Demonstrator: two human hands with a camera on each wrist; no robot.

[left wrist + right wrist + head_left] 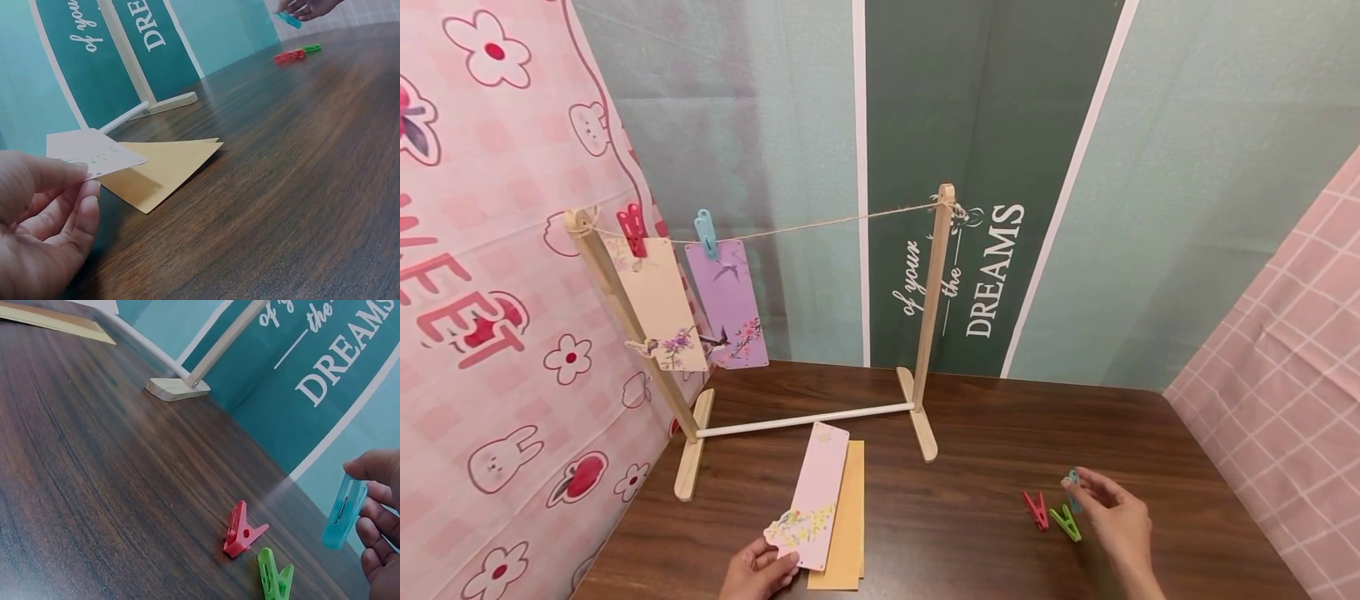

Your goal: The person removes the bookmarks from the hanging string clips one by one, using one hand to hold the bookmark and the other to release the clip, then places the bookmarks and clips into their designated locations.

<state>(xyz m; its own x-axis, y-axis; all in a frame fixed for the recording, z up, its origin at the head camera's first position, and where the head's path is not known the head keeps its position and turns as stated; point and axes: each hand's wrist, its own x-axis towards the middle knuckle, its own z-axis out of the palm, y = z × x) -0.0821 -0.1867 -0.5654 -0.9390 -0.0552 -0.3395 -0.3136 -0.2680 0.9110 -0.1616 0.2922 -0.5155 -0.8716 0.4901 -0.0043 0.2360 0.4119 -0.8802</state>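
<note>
My left hand pinches the lower corner of a pale pink bookmark card with yellow flowers and a bird printed near its bottom. The card is tilted above some yellow-orange cards on the table. In my right hand, thumb and fingers pinch a light blue clothespin, held off the table. Close by it lie a red clothespin and a green clothespin. Behind, a cream card and a purple card hang from the string, under a red clothespin and a blue clothespin.
A wooden stand with a left post, a right post and a white bottom rod carries the twine string. It stands at the back of the dark wooden table. Printed cloths hang behind and at both sides.
</note>
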